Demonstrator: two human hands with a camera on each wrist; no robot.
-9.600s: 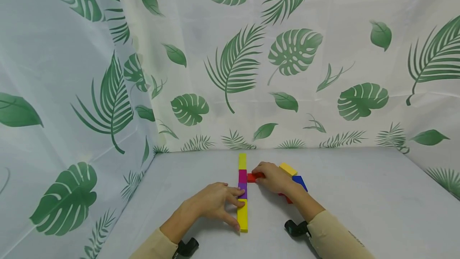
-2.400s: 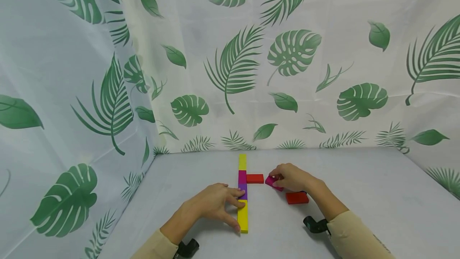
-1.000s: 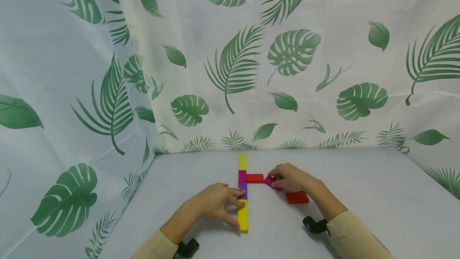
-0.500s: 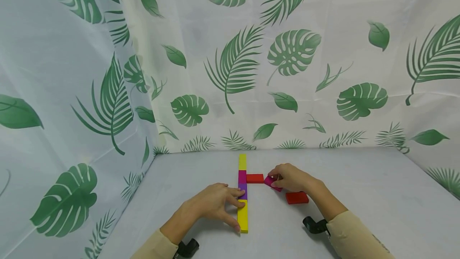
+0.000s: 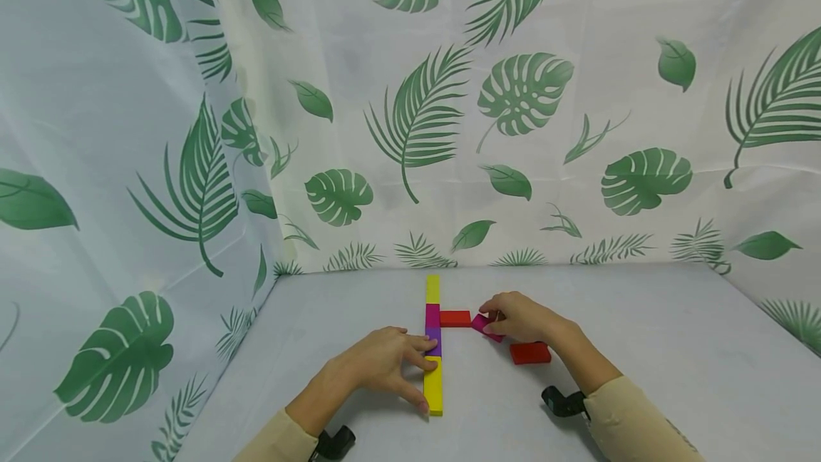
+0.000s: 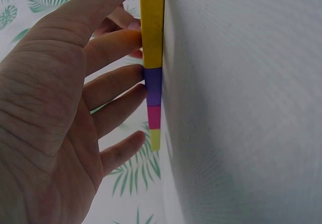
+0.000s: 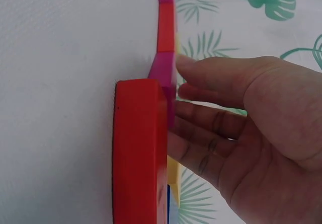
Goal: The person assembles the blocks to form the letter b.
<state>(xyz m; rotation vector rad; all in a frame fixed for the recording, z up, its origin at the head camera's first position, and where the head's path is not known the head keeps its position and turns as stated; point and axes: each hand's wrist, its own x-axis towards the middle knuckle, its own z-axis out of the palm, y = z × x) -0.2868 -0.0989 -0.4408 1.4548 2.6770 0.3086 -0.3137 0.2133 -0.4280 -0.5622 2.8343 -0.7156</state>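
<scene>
A straight line of blocks runs away from me: yellow (image 5: pixel 433 394), purple (image 5: pixel 435 334), magenta (image 5: pixel 432 315) and yellow-green (image 5: pixel 432 289). My left hand (image 5: pixel 385 356) rests its fingertips on the purple and yellow blocks, its thumb by the yellow block's near end. From the magenta block in the line, a red block (image 5: pixel 455 319) sticks out to the right. My right hand (image 5: pixel 522 316) pinches a second magenta block (image 7: pixel 163 70) between thumb and fingers; this block lies at a slant, one corner at or very near the red block's right end.
Another red block (image 5: pixel 530 353) lies loose below the right wrist. In the right wrist view, parts of a yellow block (image 7: pixel 173 176) and a blue block (image 7: pixel 170 199) show behind it. A leaf-patterned curtain (image 5: pixel 551 219) stands behind the white table (image 5: pixel 641 348).
Since the earliest frame my right hand has let go of the red block beside the line, moved right and taken the second magenta block. Over the last second almost nothing moves; the left hand stays put.
</scene>
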